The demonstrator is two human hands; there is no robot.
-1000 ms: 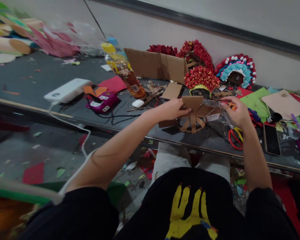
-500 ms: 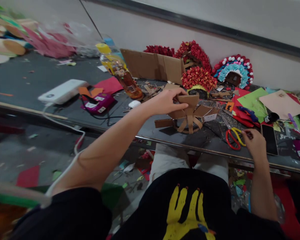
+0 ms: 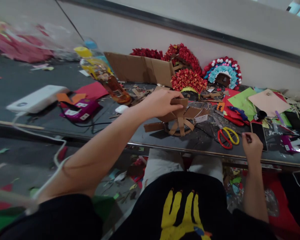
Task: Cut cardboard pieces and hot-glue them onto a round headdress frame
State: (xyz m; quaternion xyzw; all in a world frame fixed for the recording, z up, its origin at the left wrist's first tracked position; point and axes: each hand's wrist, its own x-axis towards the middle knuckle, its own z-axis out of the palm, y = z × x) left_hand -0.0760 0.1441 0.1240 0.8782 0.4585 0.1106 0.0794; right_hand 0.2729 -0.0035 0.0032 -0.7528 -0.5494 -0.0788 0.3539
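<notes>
My left hand is closed around the upper edge of a brown cardboard piece, with thumb on the near side and fingers behind. The piece has strips that fan out to a curved rim standing on the table. A flat cardboard strip sticks out at its left. My right hand is curled over the table's front edge, fingertips pinched; what they hold, if anything, cannot be made out. Just left of it, apart from the fingers, lie scissors with one red and one yellow handle.
A tilted-looking drink bottle, a white power bank and a purple box are at the left. Flower-covered headpieces and a cardboard sheet stand along the wall. Coloured paper and a phone lie at the right.
The view has turned to the right, shifting things leftward. My right hand has come away from the scissors, which stay on the table. My left hand keeps its hold on the cardboard piece.
</notes>
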